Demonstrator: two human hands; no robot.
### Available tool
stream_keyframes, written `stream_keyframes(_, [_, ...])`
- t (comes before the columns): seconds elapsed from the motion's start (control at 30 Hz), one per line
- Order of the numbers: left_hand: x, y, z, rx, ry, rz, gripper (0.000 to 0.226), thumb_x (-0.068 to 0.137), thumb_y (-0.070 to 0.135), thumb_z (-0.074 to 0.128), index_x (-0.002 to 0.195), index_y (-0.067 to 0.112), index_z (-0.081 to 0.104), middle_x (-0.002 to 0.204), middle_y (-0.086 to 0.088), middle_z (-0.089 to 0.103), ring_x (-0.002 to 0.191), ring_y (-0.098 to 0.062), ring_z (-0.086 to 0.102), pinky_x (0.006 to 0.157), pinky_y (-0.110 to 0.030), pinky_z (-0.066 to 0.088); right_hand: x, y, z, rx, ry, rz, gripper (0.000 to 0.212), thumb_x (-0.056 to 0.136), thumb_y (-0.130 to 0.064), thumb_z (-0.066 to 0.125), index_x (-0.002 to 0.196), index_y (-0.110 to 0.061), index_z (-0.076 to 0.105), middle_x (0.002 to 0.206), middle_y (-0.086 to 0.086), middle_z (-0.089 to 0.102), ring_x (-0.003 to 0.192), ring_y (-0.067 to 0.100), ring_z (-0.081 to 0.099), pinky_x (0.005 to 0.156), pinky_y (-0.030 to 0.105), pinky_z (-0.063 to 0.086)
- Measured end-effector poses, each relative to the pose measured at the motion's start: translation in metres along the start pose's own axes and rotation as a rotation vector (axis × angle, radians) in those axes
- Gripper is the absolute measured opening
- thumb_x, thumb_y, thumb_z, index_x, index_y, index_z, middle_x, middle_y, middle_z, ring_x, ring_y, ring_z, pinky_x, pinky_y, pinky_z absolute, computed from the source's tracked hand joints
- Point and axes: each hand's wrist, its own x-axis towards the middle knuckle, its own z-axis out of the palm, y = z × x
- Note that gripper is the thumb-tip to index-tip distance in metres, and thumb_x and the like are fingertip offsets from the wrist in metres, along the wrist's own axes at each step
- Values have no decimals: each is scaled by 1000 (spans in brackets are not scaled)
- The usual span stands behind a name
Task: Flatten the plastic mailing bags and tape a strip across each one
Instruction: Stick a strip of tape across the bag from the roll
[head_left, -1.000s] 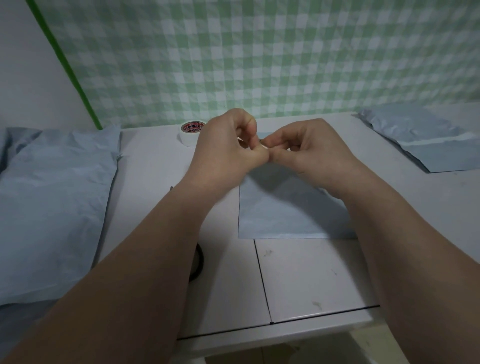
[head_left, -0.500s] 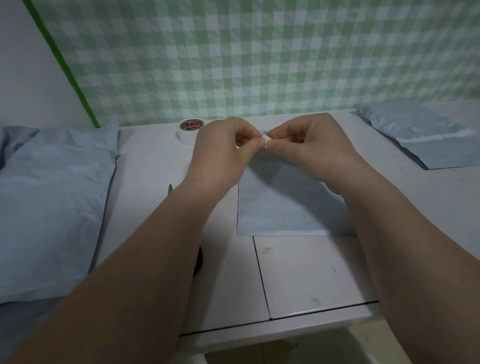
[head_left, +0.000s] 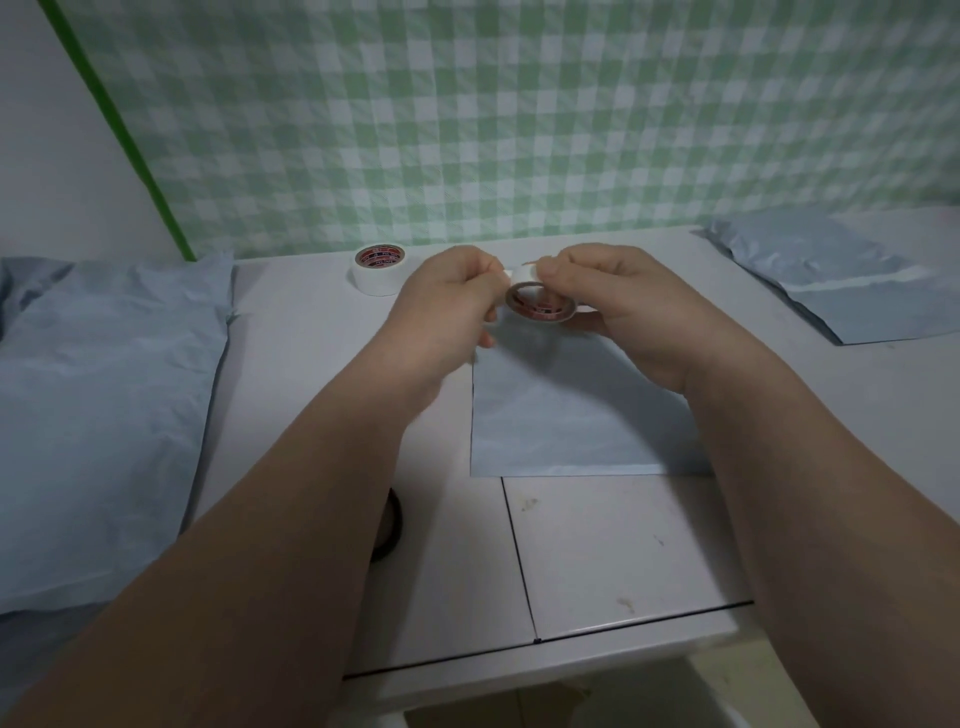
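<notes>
Two hands are held together above the far end of the flat mailing bag (head_left: 561, 415), which is laid smooth on the white table (head_left: 623, 545). A small tape roll (head_left: 540, 306) is gripped by the right hand (head_left: 623, 306), thumb on top and fingers underneath, clear of the bag's surface. The left hand (head_left: 447, 306) is curled in a pinch at the top of the roll, where a short white tab of tape (head_left: 511, 271) appears to be caught; how far it is peeled cannot be told.

No strip is seen on the flat mailing bag. The step in hand is judged to be the freeing of the tape end, flattening being done for this bag. A length matching the bag's width is called for next, drawn out level and then pressed down across it.

A second roll (head_left: 381, 267) is noted beyond the bag's far left corner. A pile of rumpled bags (head_left: 104, 389) lies well to its left, and a taped bag (head_left: 841, 291) bearing a white strip (head_left: 857, 278) well to its right. A dark ring (head_left: 392, 525), partly hidden by the left forearm, lies near the bag's near left corner.
</notes>
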Motion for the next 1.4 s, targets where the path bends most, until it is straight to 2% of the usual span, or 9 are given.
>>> stream_keyframes(0.13, [-3,4,1,-121,-30,-33,19,89,4,48,72,10,53,65,-3,47,63,-15,46,62,-30,42,-1,1,-3,22,-10,-4,26,90,-21,61,95,3,70,99,20,69,89,25,62,86,33,48])
stream_keyframes(0.23, [-7,9,1,-244,-63,-44,16,90,-1,44,79,6,52,64,-5,43,59,-13,43,53,-22,41,0,0,-2,13,8,-20,21,89,-11,61,71,-8,70,85,-4,69,83,10,61,79,21,47])
stream_keyframes(0.3, [-8,11,0,-327,-80,-60,18,91,0,44,76,6,52,63,-5,44,57,-13,44,52,-21,41,3,2,-1,-20,40,-20,27,86,-10,63,65,7,60,79,-1,63,76,10,57,73,21,44])
stream_keyframes(0.4, [-7,12,-1,-456,-83,-101,19,92,3,47,75,8,53,61,-3,47,57,-13,45,52,-22,42,6,6,1,-80,133,0,35,81,-22,71,50,-13,57,77,5,63,72,14,55,71,30,42])
stream_keyframes(0.63, [-1,6,-8,-476,-53,-241,18,93,14,51,74,13,52,61,-1,50,55,-14,45,48,-24,41,6,2,-4,139,110,87,54,87,-40,63,92,14,57,83,7,61,85,28,64,84,36,52])
stream_keyframes(0.73, [-1,5,-9,-435,-66,-245,21,93,17,56,73,13,53,62,0,51,55,-12,46,49,-23,42,2,-3,-7,363,62,154,55,88,-35,61,117,11,55,99,11,64,99,31,67,79,37,56])
stream_keyframes(1.07, [-3,9,-14,-117,-7,-133,22,93,9,55,71,7,54,64,-3,46,58,-12,43,55,-21,42,1,-3,-4,5,204,110,20,78,-15,71,77,2,61,71,15,53,67,21,57,60,30,50])
stream_keyframes(1.23, [-9,8,-23,106,-60,-134,22,90,11,57,68,10,57,62,-1,49,59,-13,41,57,-25,34,-3,0,-10,-128,235,117,44,71,-23,76,42,-20,43,48,2,48,52,20,45,54,32,36])
stream_keyframes(1.4, [-15,8,-23,359,-122,-180,17,86,18,63,70,14,60,66,0,50,60,-13,43,55,-24,32,-17,4,-9,-188,235,136,39,85,-42,61,59,-17,48,49,-6,48,47,10,42,49,23,35])
